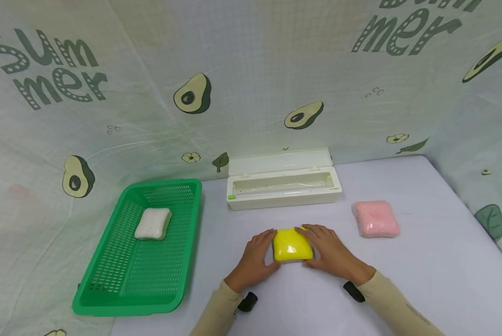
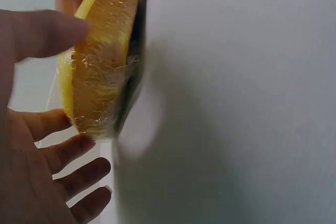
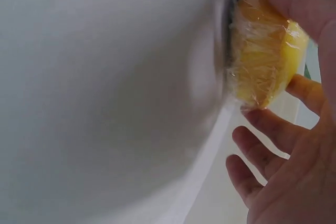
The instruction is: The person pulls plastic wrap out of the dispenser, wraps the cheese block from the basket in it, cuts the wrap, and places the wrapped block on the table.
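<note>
Beige sleeves (image 1: 395, 301) lead to left hand (image 1: 253, 261) and right hand (image 1: 333, 254), gripping opposite ends of the yellow block (image 1: 292, 245) on or just above the desk (image 1: 427, 280), before the open white box (image 1: 284, 200). Judged risk: slick film (image 2: 102, 87), squeezed unevenly, could let it slip.
</note>
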Available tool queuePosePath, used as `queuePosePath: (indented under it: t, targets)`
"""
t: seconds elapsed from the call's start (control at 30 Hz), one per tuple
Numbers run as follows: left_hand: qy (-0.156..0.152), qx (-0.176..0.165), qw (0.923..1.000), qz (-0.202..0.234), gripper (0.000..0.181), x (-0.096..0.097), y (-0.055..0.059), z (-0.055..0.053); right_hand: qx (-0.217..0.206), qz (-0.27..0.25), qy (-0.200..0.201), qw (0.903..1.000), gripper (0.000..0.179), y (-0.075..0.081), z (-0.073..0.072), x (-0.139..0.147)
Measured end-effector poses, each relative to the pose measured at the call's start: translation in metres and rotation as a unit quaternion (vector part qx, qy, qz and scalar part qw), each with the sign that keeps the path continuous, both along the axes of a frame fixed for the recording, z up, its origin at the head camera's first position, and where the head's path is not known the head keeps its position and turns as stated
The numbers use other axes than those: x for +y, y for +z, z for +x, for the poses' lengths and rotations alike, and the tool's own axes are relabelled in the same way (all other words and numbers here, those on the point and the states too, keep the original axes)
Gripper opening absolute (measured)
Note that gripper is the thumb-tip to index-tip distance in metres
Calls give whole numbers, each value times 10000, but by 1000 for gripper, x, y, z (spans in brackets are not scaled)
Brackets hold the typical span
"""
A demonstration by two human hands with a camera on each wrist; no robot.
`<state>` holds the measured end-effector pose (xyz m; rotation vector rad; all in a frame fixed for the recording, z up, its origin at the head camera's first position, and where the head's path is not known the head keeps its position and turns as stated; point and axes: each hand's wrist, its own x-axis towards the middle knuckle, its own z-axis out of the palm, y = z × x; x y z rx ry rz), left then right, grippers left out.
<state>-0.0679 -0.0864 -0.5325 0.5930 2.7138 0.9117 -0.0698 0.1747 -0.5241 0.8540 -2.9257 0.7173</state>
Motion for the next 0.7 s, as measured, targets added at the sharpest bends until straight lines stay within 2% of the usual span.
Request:
queuePosePath:
  t: [0.1,0.2,0.4,0.57,0.7]
  targets:
    - [-4,12,9999,-141,77,0,0,0,134,9,65,9999,92,-1,1,1]
    - [61,180,9997,-146,78,2,1,0,168,4,59,9998,90,-1,2,1]
    - [23,606,9973,-408,80,13,-2,3,-65,-199,-190,9996,90,-1,9,10]
    - [-200,831,9945,-597,81,29,-5,9,87,-160,-338,9993,86,0,17,28]
    - [-513,1096,9894,-797,83,45,-7,11,301,-136,-455,9984,88,0,25,46]
